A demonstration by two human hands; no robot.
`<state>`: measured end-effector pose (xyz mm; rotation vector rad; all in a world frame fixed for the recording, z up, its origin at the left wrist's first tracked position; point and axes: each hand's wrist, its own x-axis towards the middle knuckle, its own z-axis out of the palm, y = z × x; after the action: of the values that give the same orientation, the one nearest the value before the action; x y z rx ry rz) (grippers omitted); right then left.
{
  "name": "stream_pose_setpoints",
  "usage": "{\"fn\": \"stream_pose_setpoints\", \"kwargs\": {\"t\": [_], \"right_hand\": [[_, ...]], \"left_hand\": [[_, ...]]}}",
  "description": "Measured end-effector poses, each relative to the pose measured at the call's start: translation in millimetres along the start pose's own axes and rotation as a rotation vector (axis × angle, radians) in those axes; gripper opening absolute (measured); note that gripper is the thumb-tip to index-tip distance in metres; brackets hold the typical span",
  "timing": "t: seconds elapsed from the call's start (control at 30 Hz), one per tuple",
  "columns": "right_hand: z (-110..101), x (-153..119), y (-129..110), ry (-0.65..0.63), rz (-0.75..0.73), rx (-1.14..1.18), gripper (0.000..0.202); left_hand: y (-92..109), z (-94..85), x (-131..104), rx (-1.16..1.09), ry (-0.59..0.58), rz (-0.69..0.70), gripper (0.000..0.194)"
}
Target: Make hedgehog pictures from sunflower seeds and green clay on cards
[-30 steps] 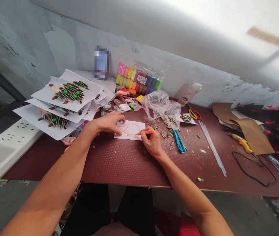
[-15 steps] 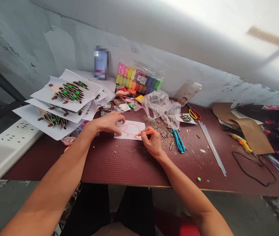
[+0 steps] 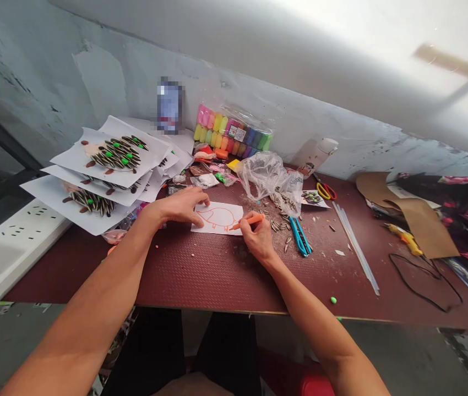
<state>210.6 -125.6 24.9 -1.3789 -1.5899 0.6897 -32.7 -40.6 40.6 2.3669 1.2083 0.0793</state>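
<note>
Left hand of mine is resting on white paper at nine o'clock edge, thumb and fingers spreading apart. My right hand is pinching orange pen, tip pointing at orange animal drawing near four o'clock. Paper is lying on brown table. From paper, seed pictures are piling at ten o'clock, blue cutter is lying at three.

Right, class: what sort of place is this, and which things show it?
Probably a makeshift craft corner: there is a pack of coloured, clay-like blocks, stacked papers decorated with seed-like pieces, and an orange pen in the right hand, at a drawing.
</note>
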Motion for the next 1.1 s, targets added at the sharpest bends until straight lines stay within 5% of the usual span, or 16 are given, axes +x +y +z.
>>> {"fn": "stream_pose_setpoints", "kwargs": {"t": [0.17, 0.4, 1.1], "right_hand": [[-4.3, 5.0, 3.2, 0.085, 0.054, 0.121, 0.022], [-8.1, 9.1, 4.8, 0.102, 0.156, 0.262, 0.026], [-11.6, 16.8, 10.8, 0.018, 0.255, 0.478, 0.042]], "left_hand": [[-1.7, -5.0, -1.1, -0.088, 0.035, 0.027, 0.047], [3.4, -3.4, 2.6, -0.209, 0.300, -0.042, 0.029], [7.4, 18.1, 20.1, -0.013, 0.262, 0.001, 0.030]]}}
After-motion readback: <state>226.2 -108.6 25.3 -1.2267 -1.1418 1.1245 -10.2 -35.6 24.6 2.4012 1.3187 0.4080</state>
